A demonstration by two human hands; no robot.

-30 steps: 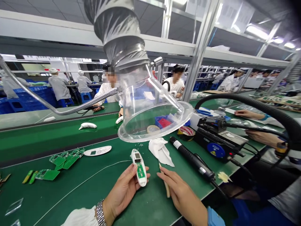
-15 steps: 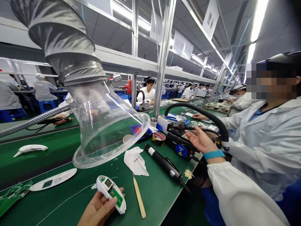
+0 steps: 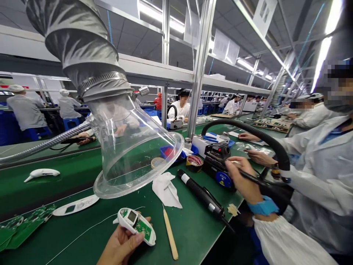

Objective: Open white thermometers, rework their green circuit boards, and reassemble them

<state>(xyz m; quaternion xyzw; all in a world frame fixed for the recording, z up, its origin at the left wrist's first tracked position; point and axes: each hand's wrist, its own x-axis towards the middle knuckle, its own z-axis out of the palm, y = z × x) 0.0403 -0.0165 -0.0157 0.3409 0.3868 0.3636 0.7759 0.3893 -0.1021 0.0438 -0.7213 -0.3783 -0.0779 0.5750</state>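
- Change: the right hand (image 3: 242, 176) had set down the wooden-handled pick (image 3: 170, 232), which lay on the green surface (image 3: 193, 235), and had taken up a slim black soldering iron (image 3: 255, 179).
- That left the iron in play and the pick idle.
- Right fingers were closed around the iron, pen-style; its tip was hard to make out.
- Left hand (image 3: 120, 250): fingers curled under a white handheld device (image 3: 135, 225), gripping it with its green circuit board and small screen facing up.
- The device sat below the rim of a clear acrylic fume hood (image 3: 129, 154), well apart from the right fingers.
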